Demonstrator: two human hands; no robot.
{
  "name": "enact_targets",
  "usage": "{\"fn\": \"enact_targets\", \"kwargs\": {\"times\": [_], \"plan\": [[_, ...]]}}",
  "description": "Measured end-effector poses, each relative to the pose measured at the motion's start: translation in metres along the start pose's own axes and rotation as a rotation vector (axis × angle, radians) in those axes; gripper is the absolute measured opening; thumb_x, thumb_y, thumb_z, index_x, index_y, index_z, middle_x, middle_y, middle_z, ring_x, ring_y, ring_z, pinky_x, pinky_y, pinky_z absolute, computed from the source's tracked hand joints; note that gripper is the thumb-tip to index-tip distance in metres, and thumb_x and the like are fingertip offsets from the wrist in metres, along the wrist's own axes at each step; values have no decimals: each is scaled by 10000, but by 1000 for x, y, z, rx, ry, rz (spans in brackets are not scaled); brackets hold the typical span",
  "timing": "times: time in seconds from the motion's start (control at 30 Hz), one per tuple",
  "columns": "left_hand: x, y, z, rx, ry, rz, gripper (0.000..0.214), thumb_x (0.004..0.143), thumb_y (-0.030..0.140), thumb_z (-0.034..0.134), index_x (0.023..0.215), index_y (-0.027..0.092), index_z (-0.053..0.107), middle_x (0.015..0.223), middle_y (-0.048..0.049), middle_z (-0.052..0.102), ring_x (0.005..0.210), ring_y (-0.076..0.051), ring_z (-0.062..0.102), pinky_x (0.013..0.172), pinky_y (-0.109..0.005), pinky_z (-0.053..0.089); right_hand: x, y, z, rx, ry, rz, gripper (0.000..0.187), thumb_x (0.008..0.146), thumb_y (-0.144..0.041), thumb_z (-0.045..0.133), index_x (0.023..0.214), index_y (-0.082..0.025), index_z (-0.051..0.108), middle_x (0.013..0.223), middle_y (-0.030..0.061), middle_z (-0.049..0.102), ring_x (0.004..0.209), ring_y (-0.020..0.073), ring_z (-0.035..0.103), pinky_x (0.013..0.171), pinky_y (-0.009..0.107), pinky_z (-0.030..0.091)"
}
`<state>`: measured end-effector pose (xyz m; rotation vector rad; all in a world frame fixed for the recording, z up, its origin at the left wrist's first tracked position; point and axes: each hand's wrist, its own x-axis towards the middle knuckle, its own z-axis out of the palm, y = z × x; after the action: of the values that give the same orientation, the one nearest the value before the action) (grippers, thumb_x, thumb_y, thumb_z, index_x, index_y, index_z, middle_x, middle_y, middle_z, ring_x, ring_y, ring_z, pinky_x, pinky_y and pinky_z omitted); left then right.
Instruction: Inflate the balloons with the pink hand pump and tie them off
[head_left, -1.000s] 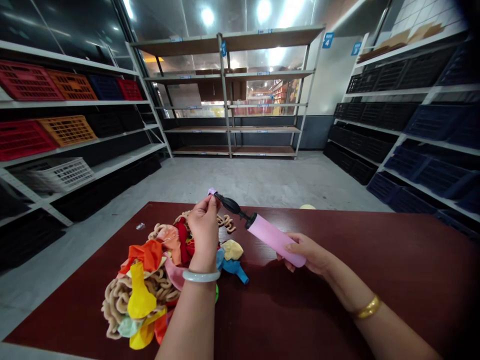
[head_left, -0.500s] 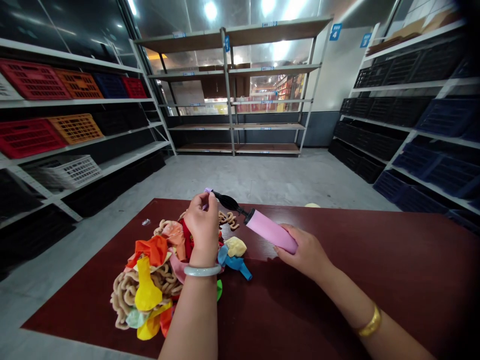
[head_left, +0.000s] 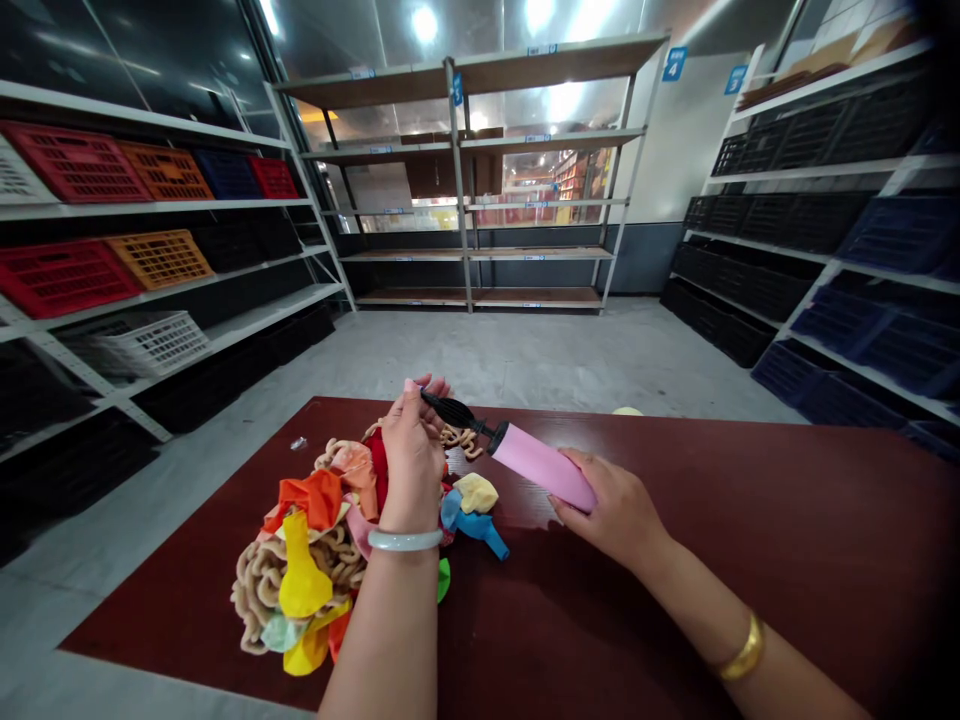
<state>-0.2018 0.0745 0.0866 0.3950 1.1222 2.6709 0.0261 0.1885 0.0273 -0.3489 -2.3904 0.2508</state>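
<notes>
My right hand (head_left: 611, 505) is wrapped round the pink barrel of a balloon pump (head_left: 536, 460), held above the table and slanting up to the left. Its black tapered end (head_left: 454, 410) reaches to my left hand (head_left: 415, 430). There my thumb and fingers close about the tip, pinching a small purple balloon that is almost wholly hidden. Below and left of that hand lies a pile of limp balloons: a yellow balloon (head_left: 304, 575), an orange balloon (head_left: 313, 498), a blue balloon (head_left: 484, 530) and a cream balloon (head_left: 478, 493). Tan rope-like coils (head_left: 259, 590) lie among them.
The dark red table (head_left: 675, 620) stretches to the right. A small clear scrap (head_left: 298, 443) lies near its far left edge. Metal shelving (head_left: 465, 255) stands across the grey floor, with crates (head_left: 82, 165) on the left racks and dark crates (head_left: 892, 235) on the right.
My left hand has turned and its fingers have shifted over the pump's tip, so less purple shows. My right hand and the pump have hardly moved.
</notes>
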Motion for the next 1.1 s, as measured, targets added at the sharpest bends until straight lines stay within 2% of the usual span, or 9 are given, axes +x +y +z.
{"fn": "enact_targets", "kwargs": {"times": [0.1,0.17,0.33,0.43,0.63,0.8,0.9,1.0,1.1], "plan": [[1,-1,0,-130,-55,-41,237,855,368,654,834,133,627,925,-138,744,946,-255,717,946,-460,509,0,3,1,53,-46,27,481,825,-356,616,1266,-175,548,1158,129,697,1002,282,689,858,429,563],[3,3,-3,-156,-38,-21,227,874,351,634,788,147,583,912,-137,748,940,-257,721,962,-484,498,1,7,-1,97,-93,34,497,821,-368,627,1276,-184,554,1178,125,693,1027,278,684,878,424,557],[10,14,-11,-145,66,-4,195,885,327,610,804,156,566,906,-112,750,928,-227,724,976,-453,496,6,17,-11,224,-208,41,572,805,-367,659,1340,-200,548,1272,124,659,1112,286,657,945,450,528],[4,9,-6,-109,70,-37,142,836,281,638,813,155,576,857,-90,749,898,-222,730,962,-447,507,8,20,-18,360,-247,55,621,822,-361,665,1406,-219,508,1345,115,617,1167,281,631,977,440,515],[-24,-14,19,-42,-18,-201,190,788,294,670,808,159,539,868,-122,752,928,-272,726,927,-484,515,11,21,-27,465,-215,118,607,838,-364,663,1409,-210,529,1300,107,650,1095,278,667,953,425,532],[-27,-11,20,-82,-26,-147,173,835,300,613,799,155,525,892,-147,751,961,-294,718,931,-503,508,10,16,-21,462,-228,131,626,837,-364,666,1426,-218,510,1241,92,686,1030,262,690,890,387,556],[-24,-6,18,-83,-17,-111,176,853,298,594,938,146,571,904,-149,750,956,-289,719,942,-511,501,10,14,-18,462,-220,109,625,837,-358,663,1426,-214,508,1321,102,638,1103,267,663,929,388,539],[-23,-2,17,-79,-35,-93,258,852,298,612,1072,176,558,938,-136,749,958,-282,718,950,-527,491,11,13,-19,458,-208,106,615,840,-348,652,1424,-217,510,1320,103,639,1087,264,672,917,390,548],[-22,1,15,-115,-89,-114,205,852,327,626,988,192,555,1056,-146,731,1036,-292,693,967,-541,477,12,12,-20,454,-198,111,607,835,-343,651,1417,-230,520,1282,94,664,1063,265,683,897,390,558]]}}
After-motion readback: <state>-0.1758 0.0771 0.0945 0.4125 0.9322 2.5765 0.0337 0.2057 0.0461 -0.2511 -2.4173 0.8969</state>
